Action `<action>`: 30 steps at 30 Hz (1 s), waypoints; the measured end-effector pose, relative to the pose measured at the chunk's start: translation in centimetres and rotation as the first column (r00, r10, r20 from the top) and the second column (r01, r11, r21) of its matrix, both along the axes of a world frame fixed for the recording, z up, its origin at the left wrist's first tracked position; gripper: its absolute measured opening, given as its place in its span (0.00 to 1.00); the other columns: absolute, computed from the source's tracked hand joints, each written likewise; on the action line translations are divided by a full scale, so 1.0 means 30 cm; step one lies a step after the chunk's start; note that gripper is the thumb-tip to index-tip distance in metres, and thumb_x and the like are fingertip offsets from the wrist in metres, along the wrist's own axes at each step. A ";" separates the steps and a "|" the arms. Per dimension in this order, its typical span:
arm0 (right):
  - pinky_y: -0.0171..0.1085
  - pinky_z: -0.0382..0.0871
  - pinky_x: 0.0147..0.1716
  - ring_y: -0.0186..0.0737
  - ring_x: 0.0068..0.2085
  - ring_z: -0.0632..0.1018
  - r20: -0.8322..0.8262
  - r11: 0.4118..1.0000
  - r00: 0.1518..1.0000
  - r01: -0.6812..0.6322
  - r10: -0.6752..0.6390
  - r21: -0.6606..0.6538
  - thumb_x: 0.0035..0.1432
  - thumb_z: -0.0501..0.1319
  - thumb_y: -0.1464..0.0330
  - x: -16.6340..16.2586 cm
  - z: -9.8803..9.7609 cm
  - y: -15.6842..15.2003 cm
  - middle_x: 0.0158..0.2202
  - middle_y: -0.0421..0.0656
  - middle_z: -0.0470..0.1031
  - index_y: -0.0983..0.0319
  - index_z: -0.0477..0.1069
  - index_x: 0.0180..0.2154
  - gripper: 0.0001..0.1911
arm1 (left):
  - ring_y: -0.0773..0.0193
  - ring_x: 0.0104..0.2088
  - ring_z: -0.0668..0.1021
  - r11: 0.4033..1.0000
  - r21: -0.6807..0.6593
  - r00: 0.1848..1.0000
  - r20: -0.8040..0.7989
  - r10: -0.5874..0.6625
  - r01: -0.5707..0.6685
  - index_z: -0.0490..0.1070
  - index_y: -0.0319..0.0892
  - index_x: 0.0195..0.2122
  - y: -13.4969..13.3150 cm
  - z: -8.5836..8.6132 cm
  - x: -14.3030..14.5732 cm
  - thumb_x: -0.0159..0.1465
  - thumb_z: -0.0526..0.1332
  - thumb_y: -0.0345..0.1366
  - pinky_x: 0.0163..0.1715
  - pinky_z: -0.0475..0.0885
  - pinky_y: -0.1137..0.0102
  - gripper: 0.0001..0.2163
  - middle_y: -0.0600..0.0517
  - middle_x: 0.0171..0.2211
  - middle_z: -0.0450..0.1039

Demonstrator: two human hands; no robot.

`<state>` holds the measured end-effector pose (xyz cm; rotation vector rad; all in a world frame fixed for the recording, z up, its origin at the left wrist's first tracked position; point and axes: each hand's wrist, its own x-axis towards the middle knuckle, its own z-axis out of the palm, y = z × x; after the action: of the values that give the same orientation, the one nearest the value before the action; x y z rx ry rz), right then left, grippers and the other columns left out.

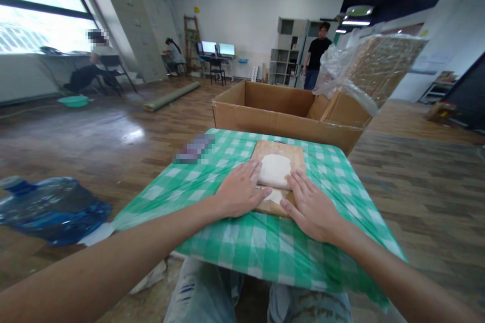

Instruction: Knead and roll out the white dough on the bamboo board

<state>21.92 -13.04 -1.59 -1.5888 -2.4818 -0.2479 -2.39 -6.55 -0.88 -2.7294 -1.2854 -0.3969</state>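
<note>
Both hands (239, 191) (315, 208), flat and open, touch opposite sides of the white dough (276, 167) between them.

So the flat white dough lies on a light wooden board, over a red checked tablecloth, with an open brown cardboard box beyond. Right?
Not the colour: the head view shows the checked tablecloth is green and white. The flat white dough does lie on a light wooden board, with an open brown cardboard box beyond.
</note>
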 end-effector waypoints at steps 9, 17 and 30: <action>0.55 0.51 0.70 0.59 0.73 0.58 0.032 0.998 0.999 0.033 -0.032 -0.048 0.75 0.33 0.51 0.012 0.033 0.216 0.69 0.64 0.62 0.76 0.63 0.66 0.42 | 0.50 0.73 0.59 0.991 -0.093 0.995 -0.023 0.092 -0.094 0.55 0.36 0.72 0.208 -0.003 0.066 0.75 0.31 0.55 0.68 0.56 0.56 0.36 0.40 0.73 0.55; 0.60 0.50 0.69 0.63 0.73 0.55 -0.002 0.987 0.988 0.157 -0.157 -0.038 0.73 0.33 0.46 0.046 0.014 0.419 0.72 0.61 0.58 0.70 0.60 0.70 0.44 | 0.46 0.74 0.55 0.984 -0.152 0.992 -0.098 0.075 -0.089 0.51 0.44 0.74 0.425 -0.011 0.120 0.75 0.34 0.53 0.67 0.57 0.50 0.32 0.43 0.76 0.47; 0.70 0.45 0.66 0.66 0.73 0.53 0.059 0.998 0.997 0.057 -0.054 -0.039 0.75 0.44 0.55 0.116 0.016 0.611 0.72 0.50 0.59 0.54 0.65 0.67 0.27 | 0.46 0.74 0.56 0.969 -0.213 0.991 0.013 0.133 -0.127 0.49 0.31 0.73 0.638 -0.009 0.191 0.74 0.29 0.56 0.68 0.57 0.53 0.38 0.32 0.74 0.47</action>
<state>25.40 5.29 -1.10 -1.6916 -2.5031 -0.2569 3.34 12.58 -1.15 -2.7947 -1.5899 -0.3014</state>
